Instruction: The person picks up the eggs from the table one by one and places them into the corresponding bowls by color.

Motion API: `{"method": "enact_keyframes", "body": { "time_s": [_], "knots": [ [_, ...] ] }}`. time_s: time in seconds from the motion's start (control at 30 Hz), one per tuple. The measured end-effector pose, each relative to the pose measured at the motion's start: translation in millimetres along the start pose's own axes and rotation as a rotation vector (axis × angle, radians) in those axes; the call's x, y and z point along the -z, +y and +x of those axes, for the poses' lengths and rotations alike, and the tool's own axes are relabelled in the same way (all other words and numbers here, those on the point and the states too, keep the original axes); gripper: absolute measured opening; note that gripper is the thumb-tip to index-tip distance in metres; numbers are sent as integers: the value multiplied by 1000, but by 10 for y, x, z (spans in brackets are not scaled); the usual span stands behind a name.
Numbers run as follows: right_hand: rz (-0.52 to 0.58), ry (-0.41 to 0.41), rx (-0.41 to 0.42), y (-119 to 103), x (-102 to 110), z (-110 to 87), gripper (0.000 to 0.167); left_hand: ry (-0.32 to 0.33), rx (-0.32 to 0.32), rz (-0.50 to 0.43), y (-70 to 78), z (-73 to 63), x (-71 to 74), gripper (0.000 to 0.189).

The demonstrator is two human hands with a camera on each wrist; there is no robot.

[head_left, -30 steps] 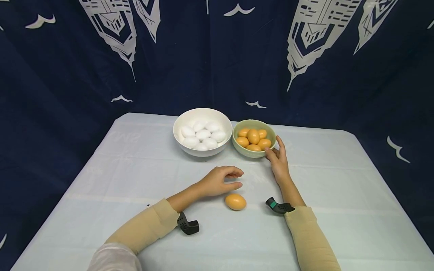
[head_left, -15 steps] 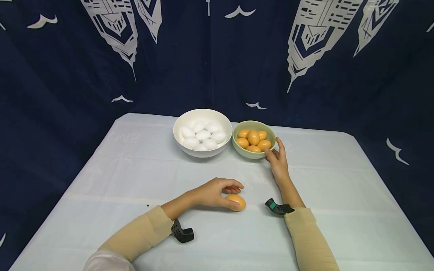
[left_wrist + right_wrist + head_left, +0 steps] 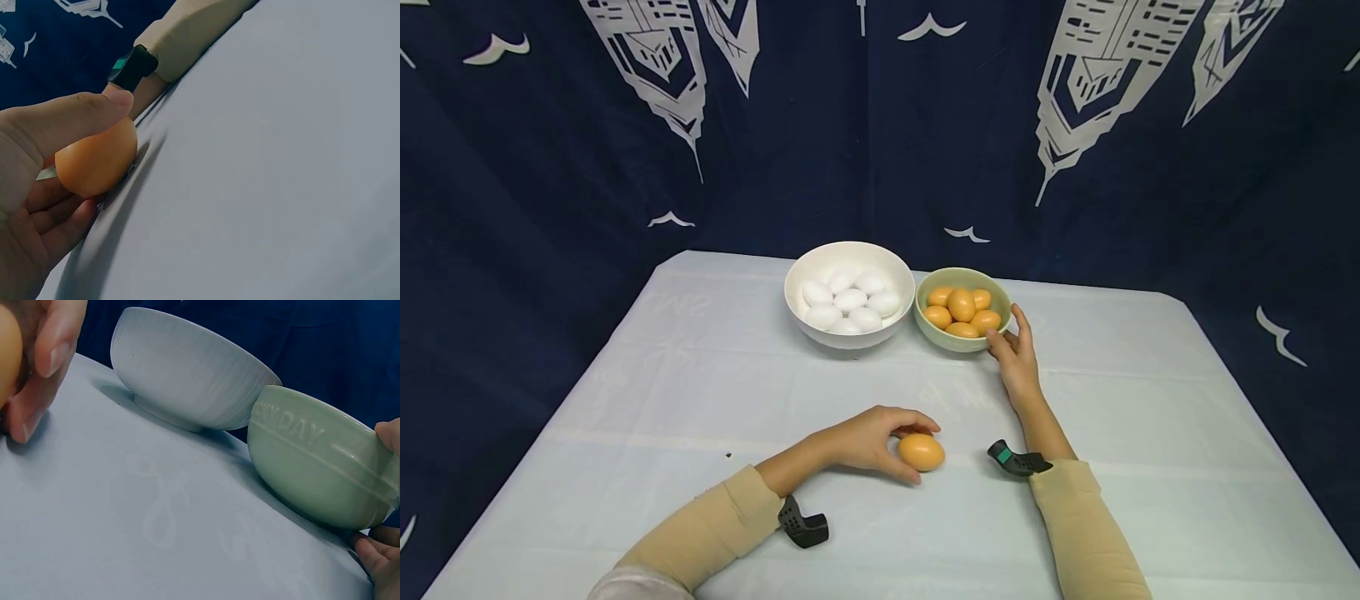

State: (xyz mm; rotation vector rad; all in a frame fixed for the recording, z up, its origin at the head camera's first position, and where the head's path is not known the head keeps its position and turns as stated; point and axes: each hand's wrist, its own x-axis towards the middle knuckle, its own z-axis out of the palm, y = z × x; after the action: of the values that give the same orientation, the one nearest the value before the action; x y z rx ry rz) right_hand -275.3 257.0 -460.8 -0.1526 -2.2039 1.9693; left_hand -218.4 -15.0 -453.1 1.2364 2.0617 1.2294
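Note:
A brown egg (image 3: 921, 452) lies on the table between the thumb and fingers of my left hand (image 3: 868, 439), which curl around it. Seen from the left wrist, my thumb crosses the top of the egg (image 3: 100, 156) while the other fingers sit low behind it. My right hand (image 3: 1017, 367) holds the side of a light green bowl (image 3: 951, 340), thumb at the rim and fingers down by the base. Several brown eggs (image 3: 961, 304) fill this bowl. In the right wrist view, raised lettering shows on the green bowl (image 3: 312, 469).
Touching or nearly touching the green bowl on its left stands a larger white bowl (image 3: 850, 337) with several white eggs (image 3: 850, 300). Both are near the far edge of the white-covered table (image 3: 700, 400). A dark blue patterned curtain (image 3: 865, 125) hangs behind.
My left hand has come down toward me from above the loose egg and now has thumb and fingers around it. My right hand stays at the green bowl.

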Motion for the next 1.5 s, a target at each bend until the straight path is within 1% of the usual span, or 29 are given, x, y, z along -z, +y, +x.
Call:
{"method": "enact_keyframes", "body": {
  "time_s": [0.13, 0.5, 0.7, 0.9, 1.03, 1.1, 1.23, 1.33, 1.5],
  "knots": [
    [-7, 0, 0, 4, 7, 1, 68, 3, 1, 13, 1, -4, -9, 62],
    [38, -12, -7, 24, 14, 25, 69, 1, -8, 50, 4, -11, -13, 60],
    [11, -6, -3, 31, 11, 30, 69, 3, -30, 58, -21, -4, -21, 54],
    [-7, -4, 21, 42, 12, 25, 69, 11, -32, 62, -35, 4, -24, 50],
    [4, -3, 17, 41, 14, 24, 69, 10, -27, 60, -40, 13, -26, 49],
    [14, -8, 18, 32, 13, 20, 69, 10, -24, 57, -43, 15, -26, 49],
    [28, -25, 0, -136, -4, -66, 69, 6, -21, 49, -37, 20, -18, 49],
    [28, -31, -19, -157, 2, -65, 69, 7, -20, 37, -33, 32, -12, 49],
    [20, -12, -12, 27, 23, 29, 69, 17, -12, 26, -11, 68, 10, 49]
  ]
}}
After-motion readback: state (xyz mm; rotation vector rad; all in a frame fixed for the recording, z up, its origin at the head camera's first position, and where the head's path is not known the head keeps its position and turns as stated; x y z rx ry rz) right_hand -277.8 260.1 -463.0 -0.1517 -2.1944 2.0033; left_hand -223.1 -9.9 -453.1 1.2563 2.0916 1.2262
